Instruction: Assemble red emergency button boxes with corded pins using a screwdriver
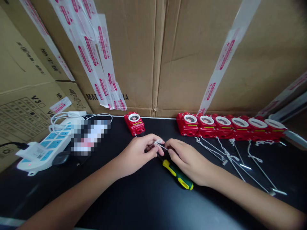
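Between thumb and fingers, my left hand pinches a bunched white cord at mid-table. My right hand is closed at the cord's other side, its fingertips on a thin strand stretched between the hands. Just behind them stands a single red box with a round white-rimmed window; the cord seems to lead toward it. A green and yellow screwdriver lies on the black table beneath my right hand, its tip hidden by my fingers.
Several similar red boxes stand in a row at the back right, with white cords and small metal rods in front. On the left lie a white power strip and a blurred-out object. Cardboard walls the back.
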`<state>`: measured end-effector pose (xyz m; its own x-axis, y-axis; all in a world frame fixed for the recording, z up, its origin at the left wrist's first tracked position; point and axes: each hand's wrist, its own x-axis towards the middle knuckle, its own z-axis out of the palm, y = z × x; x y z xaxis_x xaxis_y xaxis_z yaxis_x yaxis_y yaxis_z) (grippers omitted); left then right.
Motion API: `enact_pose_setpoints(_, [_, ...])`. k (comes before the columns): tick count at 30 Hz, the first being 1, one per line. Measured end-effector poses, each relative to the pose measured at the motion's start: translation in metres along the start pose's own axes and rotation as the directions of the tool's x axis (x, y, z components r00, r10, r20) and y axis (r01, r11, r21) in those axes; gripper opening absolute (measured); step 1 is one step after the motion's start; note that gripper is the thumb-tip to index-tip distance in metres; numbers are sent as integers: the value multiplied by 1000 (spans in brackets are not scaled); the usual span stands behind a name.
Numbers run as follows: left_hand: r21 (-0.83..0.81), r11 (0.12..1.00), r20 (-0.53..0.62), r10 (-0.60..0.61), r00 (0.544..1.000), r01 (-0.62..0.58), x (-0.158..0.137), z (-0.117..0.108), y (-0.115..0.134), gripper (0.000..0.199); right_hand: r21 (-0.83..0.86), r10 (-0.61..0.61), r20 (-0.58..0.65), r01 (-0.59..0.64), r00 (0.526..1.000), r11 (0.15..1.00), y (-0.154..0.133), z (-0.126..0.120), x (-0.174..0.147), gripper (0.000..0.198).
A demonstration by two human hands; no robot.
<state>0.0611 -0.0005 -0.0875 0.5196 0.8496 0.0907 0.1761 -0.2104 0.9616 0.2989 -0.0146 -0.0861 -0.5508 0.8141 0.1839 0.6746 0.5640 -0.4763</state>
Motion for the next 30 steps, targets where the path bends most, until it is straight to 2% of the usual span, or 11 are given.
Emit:
enact_pose_setpoints(4, [-118,993,43,-11,999,17,-5,-6,-1,25,95,16,-44,-12,999,995,-2,9,1,29])
enact_pose_setpoints(9, [-25,998,110,-53,993,56,-14,-8,-4,23,145,-4,-53,11,999,989,7,14,-5,34])
enact_pose_setpoints(11, [13,999,118,-52,992,51,-16,-3,-8,25,154,-25,-64,35,998,988,10,16,-6,29])
enact_pose_setpoints(13, [1,999,117,-51,992,51,-17,6,-12,23,156,-8,-127,28,992,987,11,16,-6,19])
enact_pose_setpoints(15, [-52,996,108,-60,992,65,-18,15,-15,20,159,27,-204,6,979,987,9,15,-8,14])
enact_pose_setpoints(17, [-135,988,98,-59,993,72,-18,21,-16,19,165,3,-234,36,972,986,3,12,-11,18])
enact_pose_setpoints(20, [-267,962,89,-43,995,66,-18,26,-13,20,124,-99,-224,129,970,984,-8,10,-16,16])
enact_pose_setpoints(22, [-311,948,95,-41,995,69,-19,26,-10,22,72,-109,-222,128,969,989,-13,11,-17,16])
enact_pose_setpoints(25, [-322,943,109,-47,993,80,-20,25,-7,24,28,-98,-244,108,965,994,-13,17,-17,15])
enact_pose_setpoints(30, [-338,936,101,-67,993,97,-21,25,-8,28,-44,-195,-293,191,936,981,-9,20,-17,5])
